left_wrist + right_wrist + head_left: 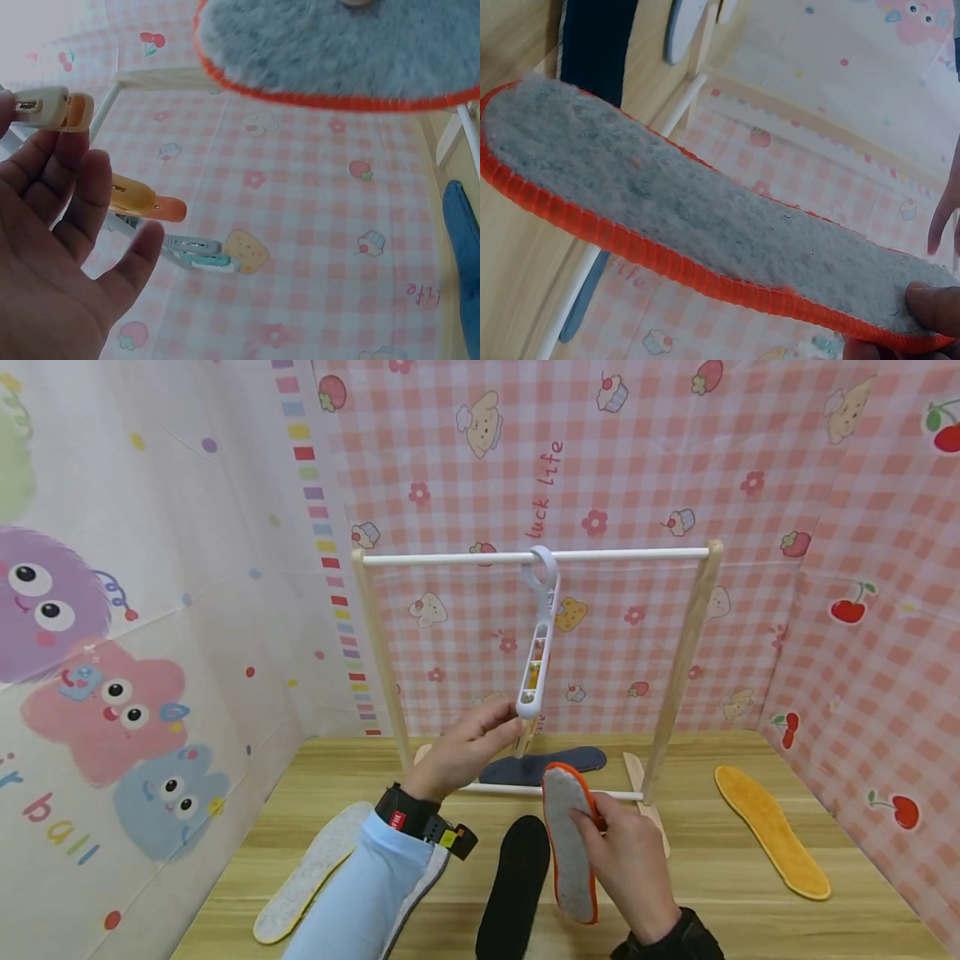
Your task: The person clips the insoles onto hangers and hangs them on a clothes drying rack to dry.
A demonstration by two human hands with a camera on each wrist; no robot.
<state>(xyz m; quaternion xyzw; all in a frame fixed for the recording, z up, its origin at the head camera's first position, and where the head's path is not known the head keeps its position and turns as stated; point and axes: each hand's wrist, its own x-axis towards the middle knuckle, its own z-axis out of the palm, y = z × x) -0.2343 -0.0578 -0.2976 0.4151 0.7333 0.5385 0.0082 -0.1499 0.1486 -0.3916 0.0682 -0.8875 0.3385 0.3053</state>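
My left hand (468, 745) is at the near end of a white clip hanger (538, 668), pinching a cream and orange clip (52, 109) between its fingers. The remaining fingers are spread loosely beneath. More clips, one yellow and orange (146, 201), line the hanger. My right hand (630, 860) grips a grey fuzzy insole (567, 835) with an orange stitched edge, thumb on the grey face and fingers behind. The insole is held upright below and right of the clip, apart from it. The right wrist view shows the thumb (934, 306) at one end of the insole.
The hanger hangs from the white top bar (637, 554) of a wooden rack (686, 668). On the table lie a black insole (513, 889), a dark blue insole (543, 766) beneath the rack, a yellow insole (772, 831) at right, and a grey insole (315, 872) at left, beside another half-hidden one.
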